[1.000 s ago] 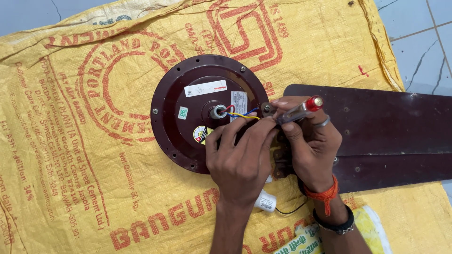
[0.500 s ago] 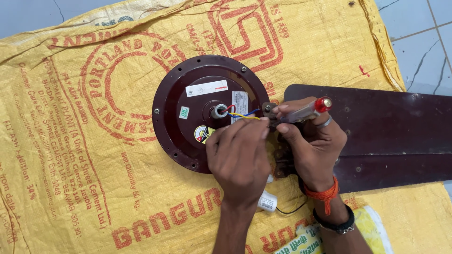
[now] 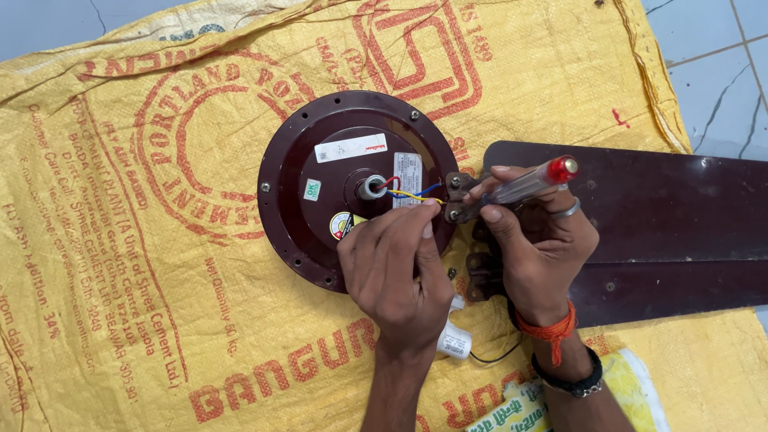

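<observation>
- While the left hand (image 3: 398,268) rests on the lower right rim of the maroon fan motor housing (image 3: 356,188), its fingers are curled and nearly closed, tips pinched at the blade bracket (image 3: 458,196); whether a screw or nut is between them, cannot tell.
- Right hand (image 3: 538,240) is wrapped around a clear-handled screwdriver (image 3: 524,186) with a red end cap, fingers closed tight on it, tip aimed at the bracket where it meets the housing edge.
- Motor sits centre frame on a yellow woven sack (image 3: 144,264), flat side up, short shaft stub (image 3: 370,188) in the middle with red, yellow and blue wires (image 3: 408,192) coming out.
- Dark brown fan blade (image 3: 656,224) runs off right from the bracket, lying flat over sack and tiled floor (image 3: 712,72).
- Handling, my read: motor is heavy, rigid cast metal, glossy paint so a bit slippery. Grab by the rim with both hands, not by shaft or wires.
- Blade looks like thin sheet, long lever on a small bracket. Support it near the bracket end, don't lift by the tip or it will likely bend.
- Wires thin, likely fragile at the shaft exit. Keep the screwdriver tip off them.
- Small white cylindrical part (image 3: 454,342) with a black lead lies below the left wrist; a printed packet (image 3: 512,412) at the bottom edge.
</observation>
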